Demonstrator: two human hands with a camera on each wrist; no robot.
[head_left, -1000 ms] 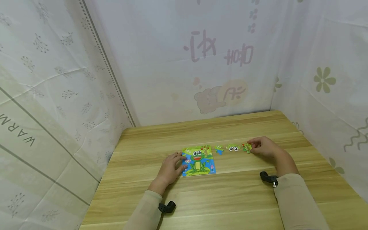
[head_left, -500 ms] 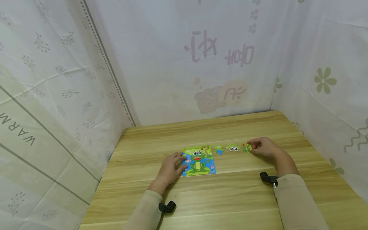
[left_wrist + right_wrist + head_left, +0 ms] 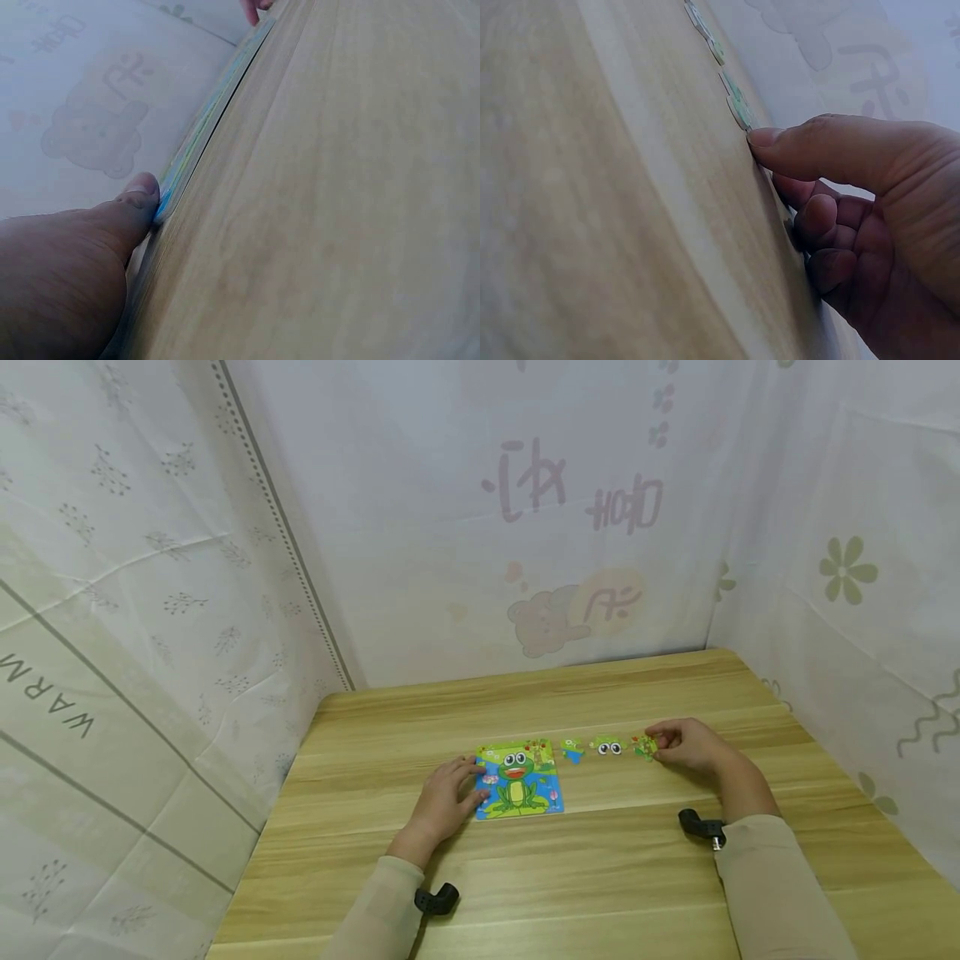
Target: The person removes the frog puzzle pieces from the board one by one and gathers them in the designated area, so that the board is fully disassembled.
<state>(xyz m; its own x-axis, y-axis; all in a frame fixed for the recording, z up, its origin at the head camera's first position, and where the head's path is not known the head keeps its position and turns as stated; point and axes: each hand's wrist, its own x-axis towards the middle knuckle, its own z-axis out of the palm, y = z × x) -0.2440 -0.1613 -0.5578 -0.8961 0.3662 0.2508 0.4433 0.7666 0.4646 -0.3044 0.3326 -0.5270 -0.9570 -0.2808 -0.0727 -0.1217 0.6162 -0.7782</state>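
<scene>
A square frog puzzle board (image 3: 519, 783) lies flat on the table in the head view. My left hand (image 3: 444, 797) rests at its left edge with spread fingers over the border; the left wrist view shows the thumb (image 3: 141, 196) against the near corner. To the right of the board, three loose puzzle pieces lie in a row: a green and blue one (image 3: 572, 751), one with the frog's eyes (image 3: 609, 747), and one with a tree and red apples (image 3: 642, 746). My right hand (image 3: 692, 746) pinches the apple-tree piece by its right edge, fingers curled.
The wooden table (image 3: 600, 877) has its back edge along a printed curtain (image 3: 420, 543), with more curtain on both sides. Black wrist cameras sit at the left cuff (image 3: 437, 900) and the right cuff (image 3: 701, 823).
The apple-tree piece has turned very slightly under my right fingers. My left hand and the board stay where they were.
</scene>
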